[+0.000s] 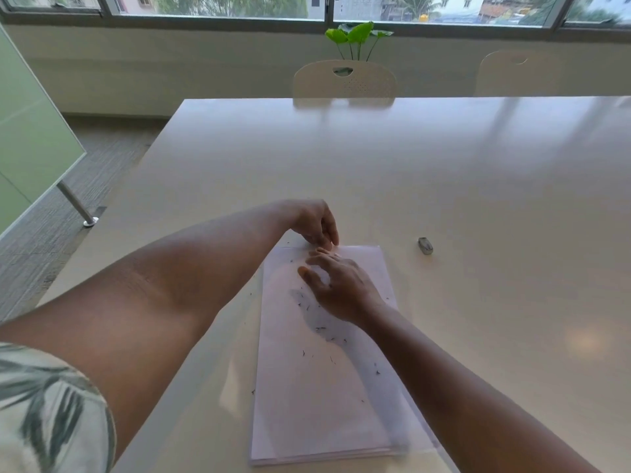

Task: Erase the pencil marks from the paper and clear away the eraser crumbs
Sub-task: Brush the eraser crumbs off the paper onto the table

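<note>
A stack of white paper [321,404] lies lengthwise on the table in front of me. Several dark eraser crumbs [321,328] are scattered over its middle, and a few lie on the table beside its left edge. My left hand [316,221] reaches across to the paper's far edge, its fingertips pointing down and touching that edge. My right hand [336,285] lies over the paper's upper part with fingers spread and fairly straight, the fingertips near the left hand. A grey eraser [425,245] rests on the table to the right of the paper, apart from both hands.
The cream table [444,172] stretches far ahead and to the right. Two pale chairs [345,80] stand at its far side under a window, with a green plant [355,37] behind. A green glass panel [30,131] stands on the floor at left.
</note>
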### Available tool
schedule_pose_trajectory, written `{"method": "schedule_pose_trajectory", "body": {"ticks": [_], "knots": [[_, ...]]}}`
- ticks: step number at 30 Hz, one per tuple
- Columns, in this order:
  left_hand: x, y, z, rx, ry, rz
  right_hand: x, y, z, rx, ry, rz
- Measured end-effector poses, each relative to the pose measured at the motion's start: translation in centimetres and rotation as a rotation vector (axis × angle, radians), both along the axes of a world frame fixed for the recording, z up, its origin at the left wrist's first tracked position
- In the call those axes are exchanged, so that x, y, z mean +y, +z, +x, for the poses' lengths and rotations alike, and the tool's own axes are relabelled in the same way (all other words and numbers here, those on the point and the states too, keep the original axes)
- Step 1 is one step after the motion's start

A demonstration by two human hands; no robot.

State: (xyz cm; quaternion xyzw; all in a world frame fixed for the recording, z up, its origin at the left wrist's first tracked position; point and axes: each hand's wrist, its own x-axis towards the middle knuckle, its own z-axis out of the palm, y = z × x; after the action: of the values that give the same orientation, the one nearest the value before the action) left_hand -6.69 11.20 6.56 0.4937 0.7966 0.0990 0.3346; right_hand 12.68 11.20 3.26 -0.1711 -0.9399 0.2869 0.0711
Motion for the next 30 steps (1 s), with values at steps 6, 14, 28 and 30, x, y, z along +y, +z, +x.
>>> {"method": "schedule_pose_trajectory", "body": {"ticks": [6, 14, 28, 30], "knots": [[0.1, -0.6, -0.6, -0.012, 0.016, 0.006, -2.1, 0.2, -3.4, -0.104, 0.113, -0.01], [0.2, -1.1, -1.1, -0.039, 0.021, 0.003, -2.6, -1.9, -6.5, -0.154, 0.223, -0.015], [-0.1, -1.3, -1.1, -0.043, 0.028, 0.044, -3.2, -3.2, -7.6, -0.12, 0.265, 0.094], [-0.2, -1.4, -1.2, -0.067, 0.034, 0.055, -4.4, -2.4, -7.0, -0.138, 0.402, 0.092]]}}
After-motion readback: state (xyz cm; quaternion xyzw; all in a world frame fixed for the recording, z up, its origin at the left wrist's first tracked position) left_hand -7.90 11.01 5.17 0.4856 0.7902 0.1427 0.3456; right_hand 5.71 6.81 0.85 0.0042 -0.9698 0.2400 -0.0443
